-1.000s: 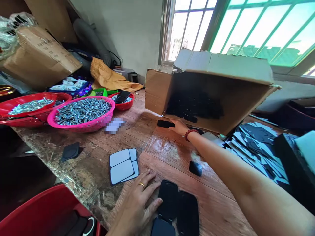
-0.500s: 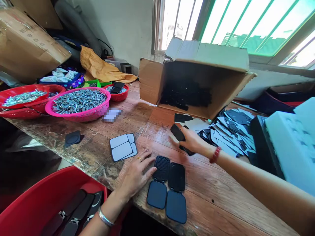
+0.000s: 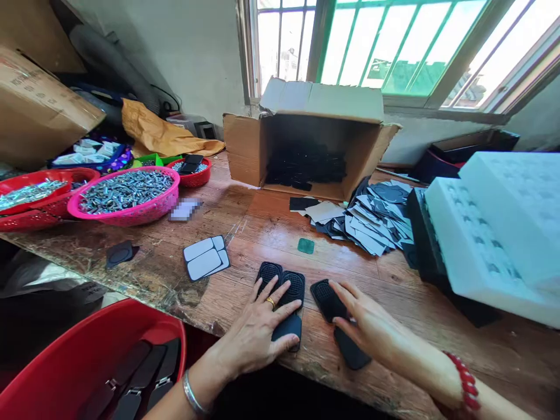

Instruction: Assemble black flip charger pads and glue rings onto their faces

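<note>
My left hand [image 3: 260,326], fingers spread, lies flat over a pair of black hinged pads [image 3: 292,284]. These lie side by side on the wooden table, ribbed round-patterned faces showing at the far end; the hand covers much of the near halves. To the right, another black hinged pad [image 3: 324,297] lies unfolded at a slant, its ribbed half farther away. My right hand [image 3: 371,321] has its thumb and fingers closed on this pad's right side, near the hinge. Beyond my left hand is a black sheet with white rounded panels [image 3: 205,258].
A carton [image 3: 242,149] of dark pieces lies open toward me. Scrap sheets [image 3: 371,219] are heaped beside white foam trays [image 3: 472,233]. At left are a pink basket [image 3: 126,219] of metal pins and a red tub [image 3: 144,315] of hinged pads. A small green rectangle [image 3: 305,245] lies mid-table.
My right hand has come nearer and set its hinged pad down beside the others. My left hand has moved from beside the pads onto them. The view has shifted right.
</note>
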`<act>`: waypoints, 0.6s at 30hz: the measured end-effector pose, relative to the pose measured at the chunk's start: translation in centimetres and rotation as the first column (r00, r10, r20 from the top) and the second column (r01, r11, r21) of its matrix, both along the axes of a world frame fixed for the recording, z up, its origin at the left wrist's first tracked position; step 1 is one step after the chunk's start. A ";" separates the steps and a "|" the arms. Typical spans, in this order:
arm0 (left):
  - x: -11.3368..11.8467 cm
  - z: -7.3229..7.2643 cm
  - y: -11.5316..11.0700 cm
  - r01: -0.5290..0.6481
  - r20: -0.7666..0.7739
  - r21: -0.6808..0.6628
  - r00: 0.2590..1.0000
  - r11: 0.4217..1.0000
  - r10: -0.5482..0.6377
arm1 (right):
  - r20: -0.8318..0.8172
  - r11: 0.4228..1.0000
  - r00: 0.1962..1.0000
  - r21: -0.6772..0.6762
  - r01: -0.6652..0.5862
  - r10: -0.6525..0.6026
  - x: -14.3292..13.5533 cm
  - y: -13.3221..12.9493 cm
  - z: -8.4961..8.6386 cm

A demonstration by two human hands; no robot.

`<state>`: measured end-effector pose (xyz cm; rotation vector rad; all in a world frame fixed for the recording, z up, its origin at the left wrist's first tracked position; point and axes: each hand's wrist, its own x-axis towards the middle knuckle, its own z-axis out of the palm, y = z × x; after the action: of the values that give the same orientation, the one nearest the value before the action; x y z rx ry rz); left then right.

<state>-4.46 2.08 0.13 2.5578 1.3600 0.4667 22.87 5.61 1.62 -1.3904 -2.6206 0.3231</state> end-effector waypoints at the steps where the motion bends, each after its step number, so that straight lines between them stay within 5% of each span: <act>1: -0.5 0.0 0.2 0.014 -0.005 0.005 1.000 1.000 -0.014 | -0.018 0.998 0.998 -0.030 -0.061 0.061 0.5 0.5 0.8; 4: -1.7 0.3 0.7 0.030 -0.027 0.018 0.999 0.999 -0.029 | -0.041 0.959 0.965 -0.115 -0.260 0.257 2.1 2.0 1.7; 6: -2.1 0.4 0.8 0.022 -0.044 0.011 0.999 1.000 -0.022 | -0.054 0.939 0.951 -0.155 -0.308 0.303 2.6 2.1 0.7; 12: -1.9 1.0 0.7 0.011 -0.098 -0.064 0.995 0.998 -0.017 | -0.132 0.994 0.986 0.052 -0.091 0.098 -0.8 -1.1 -5.2; 18: -2.3 0.9 0.6 0.014 -0.044 -0.107 0.999 0.994 -0.019 | -0.124 0.976 0.991 0.216 -0.021 0.048 -4.8 -2.5 -7.1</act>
<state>-6.78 2.73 1.03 2.5049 1.3398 0.3270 18.04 3.06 -5.43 -1.2141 -2.4921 0.1246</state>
